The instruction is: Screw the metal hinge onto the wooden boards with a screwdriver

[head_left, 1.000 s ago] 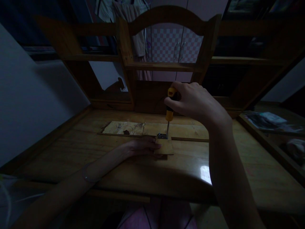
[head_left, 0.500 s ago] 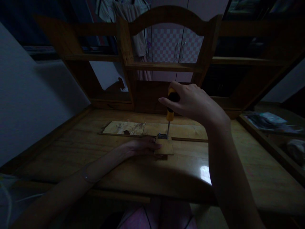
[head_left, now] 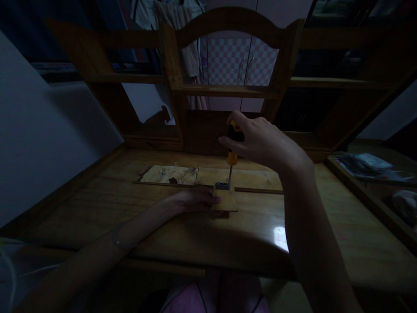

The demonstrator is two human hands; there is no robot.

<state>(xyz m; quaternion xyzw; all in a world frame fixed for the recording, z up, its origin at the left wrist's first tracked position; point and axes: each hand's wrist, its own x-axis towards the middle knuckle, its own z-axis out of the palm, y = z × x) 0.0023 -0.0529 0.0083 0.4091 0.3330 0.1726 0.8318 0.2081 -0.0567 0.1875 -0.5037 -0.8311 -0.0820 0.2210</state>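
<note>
My right hand (head_left: pixel 257 137) is closed around the yellow and black handle of a screwdriver (head_left: pixel 232 157), which stands nearly upright. Its shaft runs down to a small metal hinge (head_left: pixel 222 185) at the far edge of a small wooden block (head_left: pixel 226 200); the tip is too small to make out. From the left, my left hand (head_left: pixel 195 200) grips the block, thumb on top and fingers partly hidden beneath and behind it. Behind the hinge lies a long wooden board (head_left: pixel 247 179), its left part (head_left: pixel 171 174) bare and stained with a rough, torn edge.
All this rests on a wooden desk (head_left: pixel 130 204) with a shelf frame (head_left: pixel 224 90) rising at its back. A wall (head_left: pixel 65 143) bounds the left side. At right, a raised ledge (head_left: pixel 368 200) borders papers and bagged things (head_left: pixel 373 163). A white cable (head_left: pixel 9 274) hangs lower left.
My right hand has turned slightly on the screwdriver handle, its fingers shifting a little to the left. My left hand and the wooden block stay in place.
</note>
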